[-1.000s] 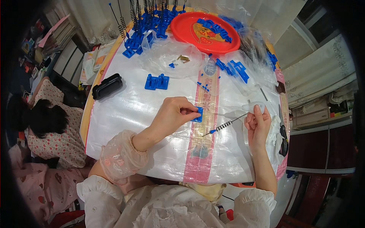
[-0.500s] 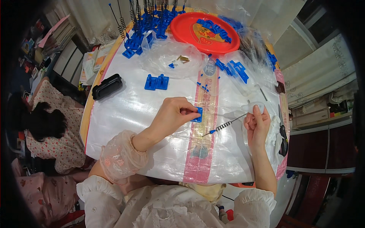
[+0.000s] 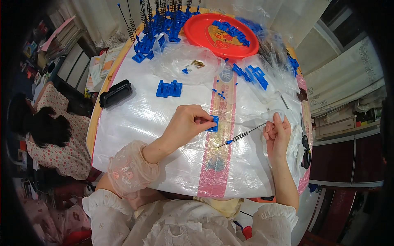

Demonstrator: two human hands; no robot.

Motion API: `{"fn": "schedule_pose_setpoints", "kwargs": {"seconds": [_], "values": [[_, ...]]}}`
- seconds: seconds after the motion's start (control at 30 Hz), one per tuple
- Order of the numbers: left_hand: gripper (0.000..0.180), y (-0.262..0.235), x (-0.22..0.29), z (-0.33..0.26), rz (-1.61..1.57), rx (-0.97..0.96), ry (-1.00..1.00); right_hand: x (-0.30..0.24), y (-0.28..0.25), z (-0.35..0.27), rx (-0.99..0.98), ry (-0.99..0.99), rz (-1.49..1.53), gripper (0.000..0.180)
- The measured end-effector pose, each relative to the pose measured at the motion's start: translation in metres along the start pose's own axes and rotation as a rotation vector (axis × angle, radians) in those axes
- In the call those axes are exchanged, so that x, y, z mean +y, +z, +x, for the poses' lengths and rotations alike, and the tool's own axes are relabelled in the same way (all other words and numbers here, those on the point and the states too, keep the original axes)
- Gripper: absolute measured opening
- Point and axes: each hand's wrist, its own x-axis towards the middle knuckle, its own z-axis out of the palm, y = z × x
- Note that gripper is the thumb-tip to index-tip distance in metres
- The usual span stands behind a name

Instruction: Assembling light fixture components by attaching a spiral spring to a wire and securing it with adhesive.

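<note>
My left hand (image 3: 189, 121) pinches a small blue plastic base (image 3: 215, 124) near the middle of the table, its fingers partly covering it. In my right hand (image 3: 279, 132) is a small white bottle (image 3: 271, 116) with a thin clear nozzle pointing left. A black spring rod (image 3: 243, 136) also runs out from the right fingers, slanting down to the left, with a blue cone-shaped piece (image 3: 229, 142) near its lower end. The rod's end lies below the blue base, apart from it. Two blue bases with pegs (image 3: 169, 88) stand side by side beyond my left hand.
A red tray (image 3: 193, 35) holds blue parts at the back. Left of it cluster blue pieces with spring rods (image 3: 170, 20). Brass pins (image 3: 198, 64) lie on a plastic bag. A black case (image 3: 115, 93) is left; black scissors (image 3: 305, 151) lie right. Another person (image 3: 57, 135) is at left.
Both my hands stay almost still, with the same things in them. At the left, the other person and the pink cloth below have shifted.
</note>
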Motion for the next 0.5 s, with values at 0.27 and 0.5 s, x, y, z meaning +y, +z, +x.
{"fn": "schedule_pose_setpoints", "kwargs": {"seconds": [0.27, 0.5], "values": [[0.013, -0.0013, 0.0040, 0.0003, 0.004, -0.005, -0.002, 0.0012, -0.0057, 0.0037, 0.003, 0.061, 0.069, 0.017], [0.013, -0.0010, 0.0019, 0.0005, 0.011, -0.009, 0.001, 0.0020, -0.0017, 0.0013, 0.004, 0.013, -0.009, 0.016]]}}
